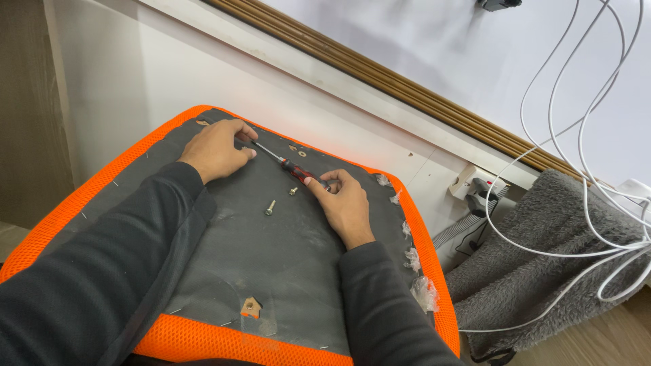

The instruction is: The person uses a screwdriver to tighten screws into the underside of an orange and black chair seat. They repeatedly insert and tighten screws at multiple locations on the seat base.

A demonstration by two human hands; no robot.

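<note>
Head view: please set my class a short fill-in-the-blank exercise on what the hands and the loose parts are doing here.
1. The right hand grips the ____ handle of the screwdriver.
2. The left hand rests at the screwdriver's ____.
3. A loose bolt lies on the grey panel, which has an ____ mesh border.

Missing words: red and black; tip; orange

I see no packages, labels, signs or screens here.
</note>
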